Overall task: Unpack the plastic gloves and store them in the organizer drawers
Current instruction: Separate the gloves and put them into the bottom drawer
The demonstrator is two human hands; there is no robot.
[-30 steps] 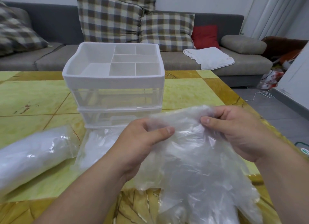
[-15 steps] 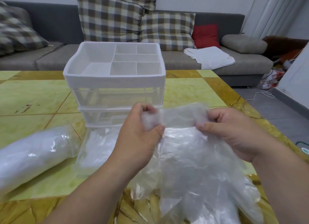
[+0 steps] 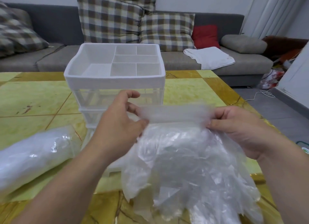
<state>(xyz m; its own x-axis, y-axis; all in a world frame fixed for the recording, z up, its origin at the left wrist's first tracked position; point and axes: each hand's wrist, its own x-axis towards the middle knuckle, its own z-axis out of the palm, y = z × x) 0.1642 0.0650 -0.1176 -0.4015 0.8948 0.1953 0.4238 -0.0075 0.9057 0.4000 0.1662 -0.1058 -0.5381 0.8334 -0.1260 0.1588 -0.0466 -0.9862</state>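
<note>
Two hands working: left hand (image 3: 120, 123) and right hand (image 3: 237, 126) each pinching one end of plastic gloves (image 3: 184, 156) top strip, holding it crosswise, glove fingers hanging toward viewer over table (image 3: 33, 93). Drawer organizer (image 3: 115, 80) standing straight beyond strip, left hand lying nearer. Second glove pack (image 3: 33, 155) lying left.

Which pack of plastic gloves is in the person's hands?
The loose bundle in the middle, pinched at its top edge by the left hand and right hand; the rolled pack lies untouched on the table at left.
</note>
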